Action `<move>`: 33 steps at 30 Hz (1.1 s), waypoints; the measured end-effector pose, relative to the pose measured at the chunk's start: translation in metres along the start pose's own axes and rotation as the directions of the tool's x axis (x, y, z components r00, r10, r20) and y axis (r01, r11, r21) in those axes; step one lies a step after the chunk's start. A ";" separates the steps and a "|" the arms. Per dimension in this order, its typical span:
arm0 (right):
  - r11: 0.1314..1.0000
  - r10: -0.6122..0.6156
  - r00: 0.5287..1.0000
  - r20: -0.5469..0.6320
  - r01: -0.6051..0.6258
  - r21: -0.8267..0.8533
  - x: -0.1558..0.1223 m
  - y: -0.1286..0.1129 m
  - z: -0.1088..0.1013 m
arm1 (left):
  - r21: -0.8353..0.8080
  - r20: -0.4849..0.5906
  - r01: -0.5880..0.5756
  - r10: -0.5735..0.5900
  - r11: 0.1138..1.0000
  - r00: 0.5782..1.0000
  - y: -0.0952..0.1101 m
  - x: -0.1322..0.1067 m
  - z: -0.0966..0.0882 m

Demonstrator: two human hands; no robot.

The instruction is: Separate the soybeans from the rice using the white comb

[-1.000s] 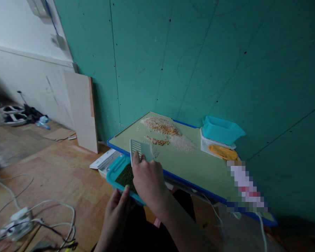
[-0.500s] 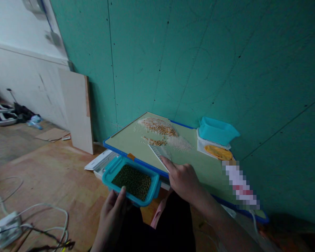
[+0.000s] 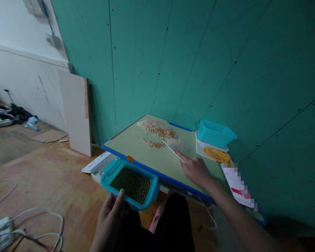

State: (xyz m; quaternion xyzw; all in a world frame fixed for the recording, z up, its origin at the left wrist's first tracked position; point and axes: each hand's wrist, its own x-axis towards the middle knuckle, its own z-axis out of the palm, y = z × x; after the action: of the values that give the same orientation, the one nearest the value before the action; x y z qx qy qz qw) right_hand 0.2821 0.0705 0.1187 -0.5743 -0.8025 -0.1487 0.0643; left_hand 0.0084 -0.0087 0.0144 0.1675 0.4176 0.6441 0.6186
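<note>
My left hand [image 3: 114, 206] grips the near rim of a blue plastic container [image 3: 154, 189], thumb on top. Inside lie small dark green beans [image 3: 130, 183], browner toward the right. The container is just in front of the table's near edge. Over the table [image 3: 126, 145], my right hand [image 3: 196, 169] is closed around a thin, flat white scraper [image 3: 173, 151], seen nearly edge-on. Its tip is between a small row of yellow beans [image 3: 153, 144] and a heap of white grains [image 3: 179, 144]. Farther back is a larger pile of mixed yellow beans and white grains [image 3: 157, 128].
At the table's right end stand a blue bin [image 3: 215, 133], a yellow cloth-like item [image 3: 217, 154] and a partly blurred white packet [image 3: 237, 187]. A green wall [image 3: 136, 63] rises behind. A board [image 3: 76, 113] leans at left; a power strip and cables [image 3: 2, 229] lie on the floor.
My right hand has moved right and slightly up with the scraper, which has turned from showing its flat face to nearly edge-on. My left hand still holds the container in about the same place.
</note>
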 end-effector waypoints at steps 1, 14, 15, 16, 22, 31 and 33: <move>0.999 0.024 1.000 -0.021 -0.023 0.024 0.002 0.007 0.002 | 0.002 0.003 -0.003 0.003 1.000 1.000 -0.001 0.001 -0.001; 0.758 0.437 0.863 -0.254 -0.201 0.620 0.015 0.031 0.005 | -0.004 -0.002 -0.021 0.021 1.000 1.000 -0.005 0.007 -0.005; 0.741 0.445 0.858 -0.256 -0.192 0.644 0.018 0.029 0.006 | -0.009 0.002 -0.013 0.013 1.000 1.000 -0.005 0.008 -0.005; 0.725 0.448 0.856 -0.256 -0.181 0.664 0.022 0.027 0.008 | -0.012 0.008 -0.010 0.010 1.000 1.000 -0.005 0.008 -0.005; 0.630 0.583 0.770 -0.258 -0.228 0.742 0.053 0.022 0.019 | 0.020 0.021 -0.026 0.026 0.999 0.999 -0.006 0.010 -0.008; 0.635 0.643 0.729 -0.235 -0.337 0.695 0.062 0.015 0.033 | -0.008 0.005 0.002 -0.002 1.000 1.000 -0.008 0.010 -0.009; 0.624 0.637 0.738 -0.221 -0.327 0.710 0.062 0.016 0.034 | -0.009 0.020 -0.008 0.008 1.000 1.000 -0.009 0.012 -0.010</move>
State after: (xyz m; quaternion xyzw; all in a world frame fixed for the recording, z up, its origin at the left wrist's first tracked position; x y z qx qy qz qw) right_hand 0.2791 0.1421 0.1065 -0.6661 -0.5742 0.0223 0.4755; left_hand 0.0049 -0.0021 -0.0024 0.1730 0.4080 0.6466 0.6209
